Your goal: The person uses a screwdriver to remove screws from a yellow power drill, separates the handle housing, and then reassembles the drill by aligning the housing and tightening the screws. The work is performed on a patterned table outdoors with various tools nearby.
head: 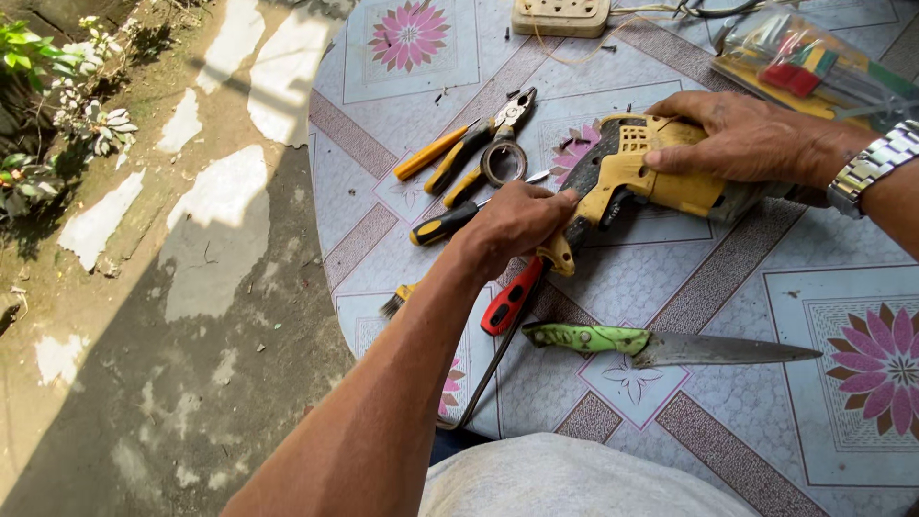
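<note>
A person leans over a round bench point(728, 287) covered in a pale cloth patterned with pink flowers and brown bands. Both hands rest on a yellow power tool point(637, 172) lying on its side near the middle of the bench.

The left hand point(512, 222) is closed around the tool's handle end, fingers curled over its dark grip. The right hand point(751, 139), with a metal watch point(871, 165) on the wrist, lies flat and open over the top of the tool's body, pressing down on it rather than gripping.

Just beyond the left hand lie a pair of pliers with yellow and black handles point(479, 148), a roll of dark tape point(504, 163) touching them, and a yellow-and-black screwdriver point(442, 225). A red-handled tool point(510, 299) sticks out from under the left hand toward the person.

Nearer the person, a knife with a green-wrapped handle point(670, 347) lies flat, its blade pointing right. At the far edge sit a cream socket block point(560, 16) with wires and a clear plastic packet of small coloured parts point(814, 62).

To the left of the bench is bare patchy ground point(172, 287) with plants at its edge.
</note>
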